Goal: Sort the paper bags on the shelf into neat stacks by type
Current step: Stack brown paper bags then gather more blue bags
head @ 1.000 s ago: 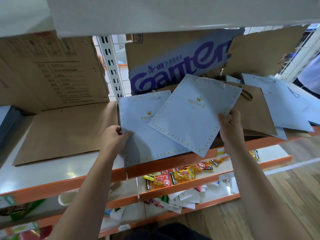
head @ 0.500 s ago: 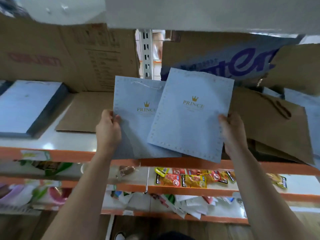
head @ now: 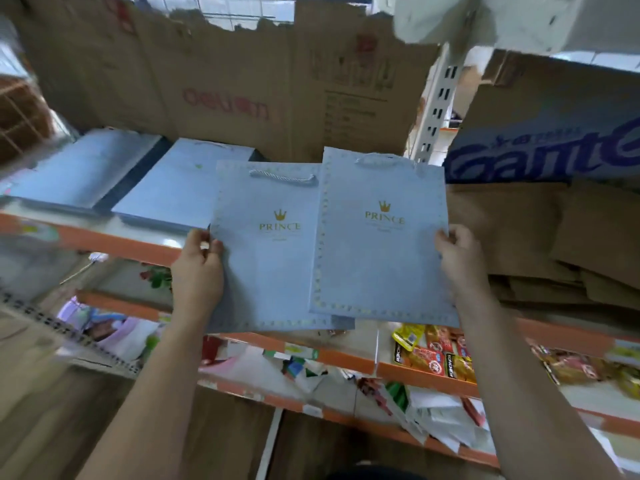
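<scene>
Two flat light-blue paper bags with a gold crown and "PRINCE" print are held in the air in front of the shelf. My left hand [head: 198, 268] grips the left edge of the left bag [head: 266, 258]. My right hand [head: 459, 259] grips the right edge of the right bag [head: 379, 244], which overlaps the left one. Behind them, two stacks of light-blue bags [head: 173, 195] lie on the shelf [head: 86, 237] at the left. Brown paper bags [head: 540, 237] lie in a loose pile at the right.
Flattened cardboard boxes [head: 242, 98] stand along the back of the shelf, one with blue lettering [head: 540, 147] at the right. A white slotted upright [head: 436, 109] divides the bays. Lower orange-edged shelves hold snack packets [head: 436, 355] and loose papers [head: 433, 414].
Both hands have carried the two blue bags leftward, toward the blue stacks, and the bags now sit straighter side by side. The view has swung left.
</scene>
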Available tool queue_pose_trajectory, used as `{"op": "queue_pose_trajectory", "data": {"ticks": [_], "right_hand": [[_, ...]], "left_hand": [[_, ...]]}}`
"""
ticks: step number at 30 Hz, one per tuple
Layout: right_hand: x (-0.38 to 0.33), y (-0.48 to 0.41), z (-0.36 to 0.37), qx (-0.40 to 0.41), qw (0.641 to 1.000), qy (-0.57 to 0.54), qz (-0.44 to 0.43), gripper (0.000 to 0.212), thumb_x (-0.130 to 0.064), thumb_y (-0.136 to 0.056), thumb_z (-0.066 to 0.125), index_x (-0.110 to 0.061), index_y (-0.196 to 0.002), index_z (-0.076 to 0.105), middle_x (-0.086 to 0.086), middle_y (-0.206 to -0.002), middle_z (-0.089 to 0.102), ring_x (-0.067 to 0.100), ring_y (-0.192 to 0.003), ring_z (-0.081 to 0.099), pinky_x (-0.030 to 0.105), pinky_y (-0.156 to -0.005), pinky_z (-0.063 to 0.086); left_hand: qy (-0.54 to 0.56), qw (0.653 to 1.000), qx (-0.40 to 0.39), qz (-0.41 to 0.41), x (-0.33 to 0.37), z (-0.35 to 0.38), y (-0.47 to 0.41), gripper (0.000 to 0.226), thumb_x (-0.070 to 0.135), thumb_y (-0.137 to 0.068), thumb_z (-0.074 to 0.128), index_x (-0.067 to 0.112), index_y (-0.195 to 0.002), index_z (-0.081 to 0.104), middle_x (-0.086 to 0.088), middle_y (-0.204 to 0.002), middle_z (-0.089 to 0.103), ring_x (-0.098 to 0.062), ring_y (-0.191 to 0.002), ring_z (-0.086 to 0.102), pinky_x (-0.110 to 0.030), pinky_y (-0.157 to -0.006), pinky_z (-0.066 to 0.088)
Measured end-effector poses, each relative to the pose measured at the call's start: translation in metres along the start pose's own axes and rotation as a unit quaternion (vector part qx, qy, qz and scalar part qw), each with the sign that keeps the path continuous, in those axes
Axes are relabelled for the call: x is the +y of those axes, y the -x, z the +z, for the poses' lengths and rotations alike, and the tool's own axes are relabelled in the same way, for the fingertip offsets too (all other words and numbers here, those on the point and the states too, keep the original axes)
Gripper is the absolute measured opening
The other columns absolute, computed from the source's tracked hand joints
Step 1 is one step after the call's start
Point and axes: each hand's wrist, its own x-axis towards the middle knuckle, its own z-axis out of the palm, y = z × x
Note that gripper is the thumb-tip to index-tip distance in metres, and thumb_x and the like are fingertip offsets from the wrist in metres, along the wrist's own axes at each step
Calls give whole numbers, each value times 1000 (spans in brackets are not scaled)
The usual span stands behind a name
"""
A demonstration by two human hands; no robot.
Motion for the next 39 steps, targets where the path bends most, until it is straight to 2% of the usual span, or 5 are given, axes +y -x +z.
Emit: {"op": "queue_pose_trajectory", "data": {"ticks": [14, 16, 19, 24, 39], "right_hand": [[-33, 21, 121, 9, 994, -93, 58, 14, -21, -94, 58, -15, -81, 59, 7, -84, 68, 23, -74, 66, 43, -75, 55], [-40, 11, 136, 8, 994, -87, 57, 12, -26, -89, 63, -15, -83, 63, 7, -87, 70, 25, -79, 68, 46, -75, 59], [-54, 0, 163, -15, 990, -117, 74, 18, -26, -88, 67, -10, -96, 62, 5, -88, 70, 19, -73, 68, 28, -57, 58], [-70, -18, 205, -64, 986, -126, 84, 22, -28, -86, 71, -12, -98, 62, 7, -94, 72, 24, -79, 71, 42, -71, 59], [-100, 3, 338, -10, 989, -105, 102, 14, -26, -86, 71, -17, -92, 62, 8, -94, 71, 29, -83, 70, 51, -79, 57]], "left_hand": [[56, 998, -7, -35, -71, -57, -87, 14, 33, -94, 54, 20, -96, 57, 10, -75, 57, -22, -82, 54, -32, -70, 36], [52, 998, -9, -32, -71, -56, -105, 16, 35, -91, 59, 18, -93, 58, 8, -77, 59, -20, -81, 55, -32, -64, 36], [25, 999, -6, -28, -71, -57, -138, 28, 37, -87, 65, 13, -100, 64, 3, -82, 61, -17, -78, 55, -30, -65, 34], [12, 999, 6, -32, -83, -64, -183, 37, 44, -81, 71, 14, -102, 64, 6, -83, 63, -10, -73, 56, -17, -57, 35], [-30, 999, -27, -12, -168, -141, -340, 51, 57, -70, 73, 12, -95, 68, -8, -90, 70, -25, -81, 59, -33, -65, 36]]}}
